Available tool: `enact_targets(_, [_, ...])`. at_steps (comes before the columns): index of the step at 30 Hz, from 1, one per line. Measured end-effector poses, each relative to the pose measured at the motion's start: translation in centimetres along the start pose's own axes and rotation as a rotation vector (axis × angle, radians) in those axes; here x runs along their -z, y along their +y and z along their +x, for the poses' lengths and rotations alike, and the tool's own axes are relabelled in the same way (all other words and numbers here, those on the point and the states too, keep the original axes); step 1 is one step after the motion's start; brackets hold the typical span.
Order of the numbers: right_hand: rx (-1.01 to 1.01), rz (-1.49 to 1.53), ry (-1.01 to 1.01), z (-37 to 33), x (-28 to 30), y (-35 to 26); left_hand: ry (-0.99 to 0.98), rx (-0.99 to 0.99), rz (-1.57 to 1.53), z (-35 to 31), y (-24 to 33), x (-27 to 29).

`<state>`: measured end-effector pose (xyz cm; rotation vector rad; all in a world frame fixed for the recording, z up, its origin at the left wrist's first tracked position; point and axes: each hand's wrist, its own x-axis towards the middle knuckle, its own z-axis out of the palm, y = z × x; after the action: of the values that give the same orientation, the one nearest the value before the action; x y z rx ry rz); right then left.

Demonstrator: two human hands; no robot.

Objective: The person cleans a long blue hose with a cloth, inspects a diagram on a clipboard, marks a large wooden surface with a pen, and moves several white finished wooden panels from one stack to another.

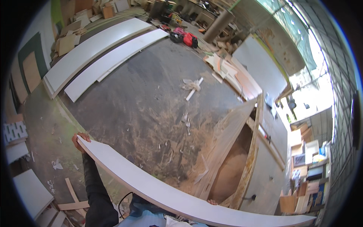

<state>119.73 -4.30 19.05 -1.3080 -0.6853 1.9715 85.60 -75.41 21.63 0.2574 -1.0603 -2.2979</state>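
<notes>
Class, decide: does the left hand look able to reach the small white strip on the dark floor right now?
Probably not: the left hand grips the end of a long white board, and the small white strip lies well beyond it.

The dark floor (147, 87) is streaked with pale sawdust (185, 183). A glaringly bright opening (319, 90) shows on the right, between green netting (295, 32) and a gridded wall (342, 75); a pale wall (34, 20) stands far left.

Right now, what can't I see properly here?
- Head view: most of the right hand, hidden by the white board.
- Head view: the left sleeve, cut off by the lower edge.
- Head view: the distant red bundle, too small to identify.
- Head view: the bright opening, washed out by glare.
</notes>
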Motion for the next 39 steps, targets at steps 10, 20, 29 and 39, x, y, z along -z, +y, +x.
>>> enact_targets(10, [-0.08,-0.136,-0.201,-1.3,-20.5,8.9,0.425,0.043,-0.042,9.3,0.5,8.7])
enact_targets(20, [-0.237,-0.279,-0.421,-1.0,-39.2,20.5,0.695,-0.218,0.136,10.3,4.7,18.3])
enact_targets(29, [-0.426,-0.342,-0.596,0.7,-55.7,34.1,0.899,-0.407,0.265,13.0,12.7,16.9])
enact_targets(39, [-0.666,-0.329,-0.738,-4.4,-74.9,48.9,1.182,-0.59,0.588,16.2,19.4,14.8])
